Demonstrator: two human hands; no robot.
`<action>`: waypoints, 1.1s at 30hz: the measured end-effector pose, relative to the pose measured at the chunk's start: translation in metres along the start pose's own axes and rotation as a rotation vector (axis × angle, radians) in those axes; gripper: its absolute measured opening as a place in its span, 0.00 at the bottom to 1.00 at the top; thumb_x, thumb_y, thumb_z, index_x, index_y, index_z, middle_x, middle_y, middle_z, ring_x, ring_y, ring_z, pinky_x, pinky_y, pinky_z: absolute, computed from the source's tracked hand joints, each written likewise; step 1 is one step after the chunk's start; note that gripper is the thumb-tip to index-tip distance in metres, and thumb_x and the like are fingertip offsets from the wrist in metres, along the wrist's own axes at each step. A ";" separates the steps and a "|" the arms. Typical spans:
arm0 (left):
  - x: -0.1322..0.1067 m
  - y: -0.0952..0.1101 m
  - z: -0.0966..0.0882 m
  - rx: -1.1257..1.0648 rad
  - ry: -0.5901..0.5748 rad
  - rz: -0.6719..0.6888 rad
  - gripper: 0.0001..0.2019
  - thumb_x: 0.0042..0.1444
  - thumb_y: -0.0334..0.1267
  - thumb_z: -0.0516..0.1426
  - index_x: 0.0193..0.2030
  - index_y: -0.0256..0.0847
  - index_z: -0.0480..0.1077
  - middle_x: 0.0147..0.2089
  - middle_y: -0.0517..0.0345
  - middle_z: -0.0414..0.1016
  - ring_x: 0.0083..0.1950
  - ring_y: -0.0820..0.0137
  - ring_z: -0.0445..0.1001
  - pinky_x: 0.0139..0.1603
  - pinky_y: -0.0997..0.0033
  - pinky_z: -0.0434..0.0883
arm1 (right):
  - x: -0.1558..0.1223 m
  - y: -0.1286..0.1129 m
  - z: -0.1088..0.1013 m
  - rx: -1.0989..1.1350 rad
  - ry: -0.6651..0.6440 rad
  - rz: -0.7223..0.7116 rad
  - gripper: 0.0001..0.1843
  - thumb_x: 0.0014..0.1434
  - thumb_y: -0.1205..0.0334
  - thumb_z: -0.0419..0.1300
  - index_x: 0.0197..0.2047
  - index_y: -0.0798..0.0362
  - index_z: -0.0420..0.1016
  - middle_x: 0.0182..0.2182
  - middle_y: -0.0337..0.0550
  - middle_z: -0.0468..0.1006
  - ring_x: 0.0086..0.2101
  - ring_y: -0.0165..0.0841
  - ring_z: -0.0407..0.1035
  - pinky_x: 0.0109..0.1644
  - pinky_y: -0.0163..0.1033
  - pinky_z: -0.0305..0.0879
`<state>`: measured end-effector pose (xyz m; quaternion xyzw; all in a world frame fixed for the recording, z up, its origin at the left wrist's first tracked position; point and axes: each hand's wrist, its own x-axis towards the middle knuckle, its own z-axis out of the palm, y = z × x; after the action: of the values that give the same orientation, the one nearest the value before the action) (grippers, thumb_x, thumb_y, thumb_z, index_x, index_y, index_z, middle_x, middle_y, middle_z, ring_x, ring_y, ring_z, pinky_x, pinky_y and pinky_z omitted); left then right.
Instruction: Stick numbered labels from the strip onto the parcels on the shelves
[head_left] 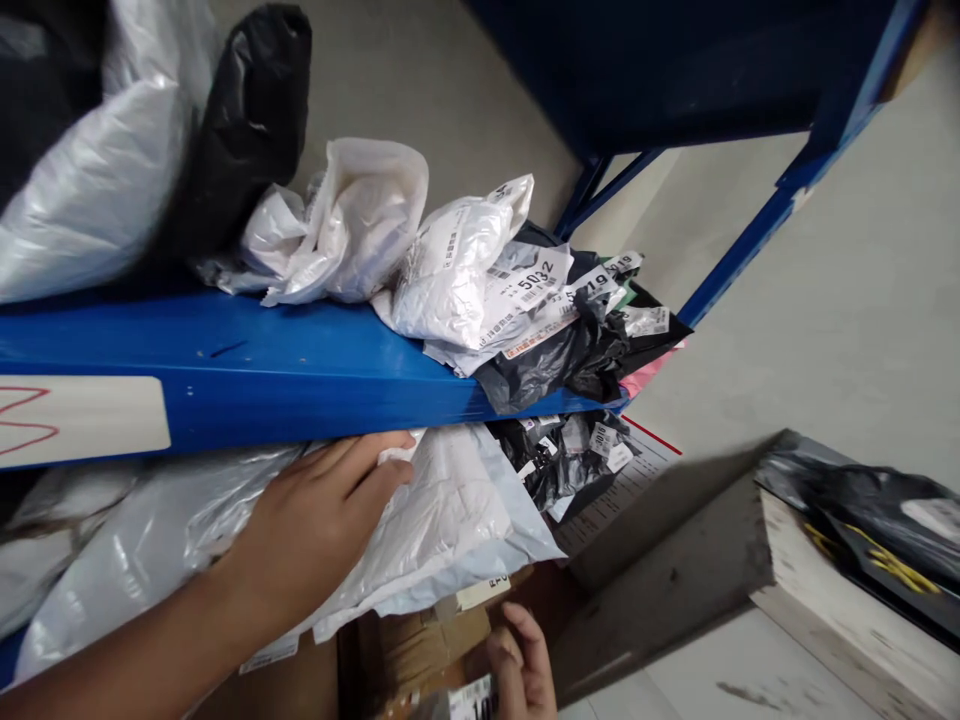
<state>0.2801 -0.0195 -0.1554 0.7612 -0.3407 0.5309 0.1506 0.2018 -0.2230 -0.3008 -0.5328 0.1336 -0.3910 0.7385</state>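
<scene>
My left hand [322, 525] reaches under the blue shelf beam [300, 370] and lies flat, fingers stretched, on a white plastic mailer [457, 520] on the lower level. At the bottom edge my right hand [525, 665] curls its fingers round a small parcel with a barcode label [472, 698], just above a brown cardboard box [420, 650]. Only part of that parcel shows.
On the blue shelf lie white mailers [450, 265], a large black bag [251, 120] and black mailers with printed labels [570, 350]. More black parcels [570, 460] sit below. A wooden bench [825, 600] with a black bag [885, 520] stands at right on the grey floor.
</scene>
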 end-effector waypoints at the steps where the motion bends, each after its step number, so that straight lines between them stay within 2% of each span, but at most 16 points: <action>1: 0.002 0.002 -0.001 0.010 -0.002 -0.015 0.12 0.64 0.30 0.45 0.39 0.40 0.69 0.48 0.54 0.79 0.44 0.62 0.79 0.36 0.64 0.76 | -0.002 -0.006 0.003 -0.004 0.028 -0.003 0.22 0.55 0.49 0.65 0.48 0.49 0.65 0.18 0.27 0.56 0.19 0.26 0.54 0.23 0.29 0.53; 4: 0.005 0.008 -0.001 0.017 -0.028 -0.067 0.17 0.65 0.32 0.43 0.39 0.41 0.73 0.49 0.57 0.80 0.43 0.65 0.80 0.36 0.66 0.78 | -0.006 -0.023 0.014 -0.052 0.042 -0.036 0.29 0.49 0.43 0.68 0.46 0.52 0.65 0.19 0.27 0.58 0.23 0.26 0.58 0.30 0.30 0.60; 7: 0.005 0.011 0.004 -0.041 -0.043 -0.009 0.20 0.64 0.29 0.41 0.37 0.40 0.74 0.49 0.55 0.80 0.45 0.63 0.80 0.39 0.63 0.79 | -0.009 -0.036 0.022 -0.142 0.058 -0.075 0.29 0.50 0.41 0.67 0.44 0.54 0.65 0.20 0.28 0.59 0.24 0.26 0.58 0.35 0.32 0.62; 10: 0.002 0.010 0.011 -0.100 -0.060 0.070 0.17 0.60 0.26 0.44 0.34 0.39 0.74 0.50 0.49 0.78 0.47 0.59 0.79 0.41 0.59 0.79 | -0.011 -0.042 0.027 -0.175 0.067 -0.101 0.29 0.51 0.39 0.65 0.44 0.54 0.64 0.21 0.28 0.59 0.24 0.25 0.55 0.33 0.32 0.60; 13: 0.002 0.009 0.017 -0.182 -0.058 0.122 0.12 0.59 0.26 0.49 0.35 0.40 0.73 0.52 0.49 0.77 0.49 0.60 0.78 0.46 0.58 0.78 | -0.013 -0.045 0.032 -0.163 0.084 -0.118 0.30 0.51 0.39 0.65 0.44 0.55 0.64 0.21 0.27 0.58 0.24 0.25 0.53 0.32 0.31 0.57; 16: -0.001 0.011 0.020 -0.292 -0.072 0.200 0.09 0.60 0.30 0.52 0.42 0.42 0.73 0.57 0.48 0.73 0.56 0.60 0.73 0.55 0.53 0.74 | -0.016 -0.047 0.037 -0.153 0.083 -0.145 0.29 0.52 0.40 0.65 0.44 0.55 0.64 0.20 0.27 0.57 0.23 0.24 0.52 0.30 0.30 0.55; 18: -0.006 0.014 0.020 -0.344 -0.122 0.214 0.11 0.62 0.33 0.52 0.48 0.44 0.72 0.62 0.49 0.68 0.61 0.62 0.69 0.62 0.50 0.69 | -0.017 -0.048 0.038 -0.150 0.075 -0.150 0.28 0.53 0.41 0.65 0.44 0.55 0.64 0.20 0.26 0.56 0.22 0.24 0.51 0.29 0.30 0.53; 21: -0.021 0.018 0.023 -0.322 -0.155 0.194 0.17 0.61 0.27 0.51 0.54 0.46 0.69 0.64 0.50 0.66 0.63 0.63 0.65 0.64 0.47 0.65 | -0.017 -0.047 0.038 -0.135 0.071 -0.126 0.30 0.52 0.40 0.65 0.45 0.55 0.63 0.20 0.26 0.55 0.22 0.24 0.50 0.29 0.29 0.52; 25: -0.041 0.019 0.027 -0.228 -0.157 0.187 0.25 0.60 0.22 0.50 0.62 0.46 0.62 0.64 0.49 0.65 0.67 0.59 0.59 0.65 0.44 0.62 | -0.016 -0.045 0.036 -0.114 0.075 -0.087 0.33 0.49 0.39 0.67 0.45 0.56 0.63 0.20 0.26 0.56 0.23 0.23 0.50 0.30 0.29 0.54; 29: -0.058 0.017 0.019 -0.224 -0.133 0.119 0.25 0.61 0.21 0.49 0.64 0.37 0.59 0.66 0.45 0.63 0.69 0.60 0.55 0.68 0.50 0.57 | -0.016 -0.043 0.035 -0.110 0.078 -0.084 0.32 0.49 0.40 0.67 0.44 0.56 0.64 0.19 0.26 0.56 0.23 0.23 0.50 0.30 0.28 0.56; 31: -0.068 0.017 0.009 -0.256 -0.099 0.076 0.24 0.60 0.19 0.49 0.63 0.33 0.60 0.64 0.43 0.65 0.69 0.59 0.56 0.67 0.54 0.58 | -0.015 -0.040 0.033 -0.109 0.077 -0.084 0.29 0.51 0.41 0.67 0.43 0.56 0.66 0.19 0.27 0.58 0.23 0.24 0.52 0.30 0.29 0.58; 33: -0.079 0.018 -0.003 -0.275 -0.036 0.075 0.21 0.60 0.21 0.51 0.60 0.33 0.65 0.60 0.45 0.70 0.66 0.59 0.61 0.63 0.56 0.62 | -0.013 -0.037 0.031 -0.098 0.093 -0.094 0.28 0.51 0.42 0.67 0.41 0.56 0.68 0.20 0.30 0.61 0.23 0.25 0.55 0.30 0.29 0.60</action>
<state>0.2501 -0.0024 -0.2285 0.7296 -0.4410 0.4705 0.2275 0.1957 -0.1971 -0.2585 -0.5554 0.1615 -0.4427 0.6852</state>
